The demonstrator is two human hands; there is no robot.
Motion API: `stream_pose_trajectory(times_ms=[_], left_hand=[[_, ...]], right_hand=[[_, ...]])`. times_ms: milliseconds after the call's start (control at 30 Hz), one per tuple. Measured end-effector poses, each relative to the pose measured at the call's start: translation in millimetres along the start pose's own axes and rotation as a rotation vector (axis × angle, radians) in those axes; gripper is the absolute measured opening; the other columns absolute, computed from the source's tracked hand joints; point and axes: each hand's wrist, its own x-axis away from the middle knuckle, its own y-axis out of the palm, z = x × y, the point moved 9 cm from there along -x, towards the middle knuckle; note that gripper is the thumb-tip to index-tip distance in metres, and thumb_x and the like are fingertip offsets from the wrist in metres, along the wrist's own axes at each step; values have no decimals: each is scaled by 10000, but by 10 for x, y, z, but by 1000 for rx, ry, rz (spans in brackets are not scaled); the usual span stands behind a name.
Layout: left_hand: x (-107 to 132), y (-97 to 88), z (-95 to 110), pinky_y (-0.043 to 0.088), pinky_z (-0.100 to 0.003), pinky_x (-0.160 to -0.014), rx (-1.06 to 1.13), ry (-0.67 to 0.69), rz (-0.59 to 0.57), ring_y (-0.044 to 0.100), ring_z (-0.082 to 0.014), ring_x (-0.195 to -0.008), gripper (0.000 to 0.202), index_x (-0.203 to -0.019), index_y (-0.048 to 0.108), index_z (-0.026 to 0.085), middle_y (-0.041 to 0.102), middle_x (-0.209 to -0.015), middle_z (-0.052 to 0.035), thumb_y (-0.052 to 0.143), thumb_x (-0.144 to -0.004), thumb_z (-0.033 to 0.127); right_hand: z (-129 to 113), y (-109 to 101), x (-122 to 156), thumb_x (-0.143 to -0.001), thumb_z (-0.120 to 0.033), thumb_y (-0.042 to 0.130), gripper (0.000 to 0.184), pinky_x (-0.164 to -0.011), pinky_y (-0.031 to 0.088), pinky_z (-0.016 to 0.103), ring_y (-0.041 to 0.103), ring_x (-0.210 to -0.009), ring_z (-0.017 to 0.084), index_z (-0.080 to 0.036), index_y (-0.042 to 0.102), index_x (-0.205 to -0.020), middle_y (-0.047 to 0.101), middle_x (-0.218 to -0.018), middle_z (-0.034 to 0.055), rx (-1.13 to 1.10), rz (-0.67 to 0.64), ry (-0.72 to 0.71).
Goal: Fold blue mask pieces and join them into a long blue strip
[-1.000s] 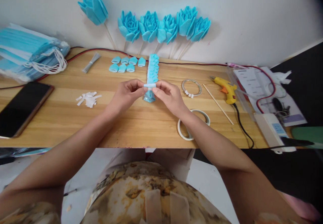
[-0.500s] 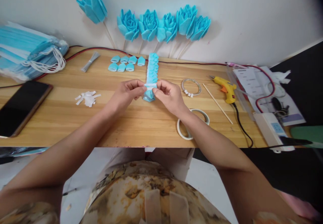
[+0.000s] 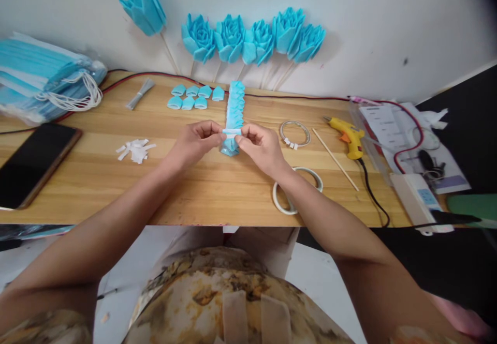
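My left hand (image 3: 197, 141) and my right hand (image 3: 262, 146) are closed, thumbs and fingers pinching opposite ends of a small folded blue fabric piece (image 3: 232, 132) with a white upper edge. It lies at the near end of a long strip of overlapping folded blue petals (image 3: 235, 103), which runs away from me across the wooden table. Just below my thumbs, the pointed blue part (image 3: 230, 146) of the work shows. My fingertips hide the ends of the piece. Left of the strip sit several folded blue petals (image 3: 188, 103) in two rows.
Blue fabric roses (image 3: 230, 39) on sticks lean against the wall. At left are a phone (image 3: 37, 165), stacked blue masks (image 3: 39, 75) and white tape pieces (image 3: 136, 151). To the right lie tape rolls (image 3: 285, 207), a wooden stick (image 3: 336, 159), a yellow glue gun (image 3: 349, 137) and a power strip (image 3: 417, 199).
Both hands keep their pinch on the folded blue fabric piece in the same place. The whole view has shifted very slightly.
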Motion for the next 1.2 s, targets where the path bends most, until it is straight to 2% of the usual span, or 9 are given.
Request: stream_pose_trajectory(times_ms=[167, 333, 533, 667, 800, 1000, 1200], left_hand=[[-17, -48, -66, 302, -233, -508, -5, -10, 19, 389, -83, -510, 191, -715, 644, 179, 500, -556, 45, 716, -726, 356], [-14, -71, -79, 284, -236, -508, 12, -28, 38, 378, -85, -518, 217, -713, 631, 180, 495, -561, 43, 732, -710, 372], [-22, -86, -88, 295, -233, -505, 55, -32, 67, 384, -85, -517, 201, -735, 634, 182, 502, -569, 43, 748, -700, 344], [-8, -131, 20, 324, -242, -519, 75, 50, 121, 429, -98, -544, 161, -776, 637, 186, 526, -606, 24, 668, -810, 340], [76, -191, 219, 343, -248, -533, -103, 222, 231, 439, -100, -566, 181, -755, 635, 188, 533, -625, 21, 637, -871, 327], [184, -48, 410, 380, -273, -571, -469, 462, 230, 470, -115, -582, 116, -760, 689, 199, 593, -641, 14, 644, -860, 234], [191, -9, 427, 390, -310, -631, -629, 504, 219, 495, -143, -624, 130, -805, 738, 223, 574, -640, 12, 629, -874, 208]], right_hand=[[34, 14, 1, -814, -341, 585, 177, -578, 342, 272, 410, -593, 101, -203, 563, -705, 460, -627, -43, -29, -36, 27], [51, 7, -11, -868, -429, 592, 252, -639, 439, 272, 546, -665, 124, -193, 644, -796, 605, -691, -12, -89, -53, 43], [48, 11, -21, -817, -402, 669, 223, -603, 435, 251, 489, -586, 94, -200, 601, -752, 569, -637, -44, -101, -28, 47], [38, -19, -19, -824, -394, 660, 215, -598, 433, 255, 499, -584, 97, -200, 606, -749, 584, -641, -37, -76, 4, 34], [72, -64, -17, -837, -396, 653, 211, -600, 427, 263, 535, -617, 112, -202, 622, -760, 609, -671, -24, -33, 47, 31], [19, -54, 10, -842, -362, 642, 185, -578, 404, 266, 507, -593, 109, -206, 613, -748, 603, -659, -26, 71, 75, -34], [-88, -36, 34, -848, -328, 618, 166, -596, 399, 267, 477, -595, 102, -208, 587, -737, 600, -673, -27, 151, 84, -102]])
